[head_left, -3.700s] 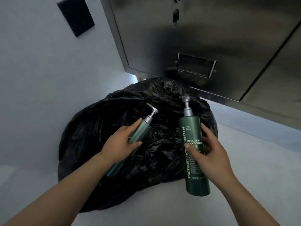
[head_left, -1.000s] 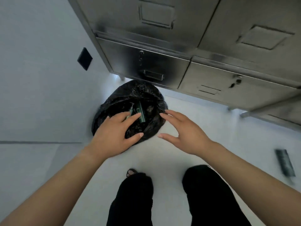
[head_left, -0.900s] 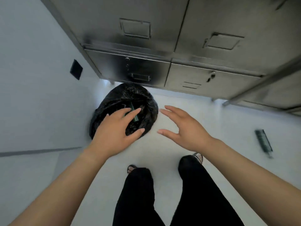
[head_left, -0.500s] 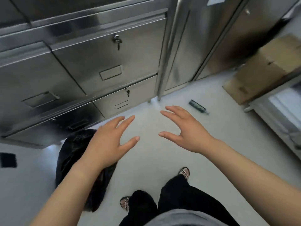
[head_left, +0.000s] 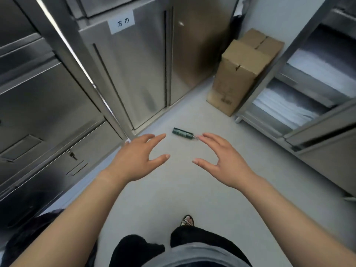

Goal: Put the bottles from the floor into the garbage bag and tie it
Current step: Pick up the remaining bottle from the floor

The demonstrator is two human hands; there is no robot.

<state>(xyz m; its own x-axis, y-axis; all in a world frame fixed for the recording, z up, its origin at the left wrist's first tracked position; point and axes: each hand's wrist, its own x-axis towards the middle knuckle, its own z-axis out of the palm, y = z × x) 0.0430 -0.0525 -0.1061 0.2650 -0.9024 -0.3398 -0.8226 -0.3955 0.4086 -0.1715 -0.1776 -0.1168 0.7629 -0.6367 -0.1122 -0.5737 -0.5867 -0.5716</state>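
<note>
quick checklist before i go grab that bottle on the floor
1. Left hand free: ok, open, holding nothing.
2. Right hand free: ok, open, holding nothing.
3. Bottle easy to pick up: ok, it lies on its side on the floor, apart from the cabinet and the cardboard box.
4. Path to it: ok, bare floor between the feet and the bottle.
5. Garbage bag mouth open: cannot tell, only a dark edge shows at lower left.
6. Other bottles left: cannot tell, only this one is in view.
</note>
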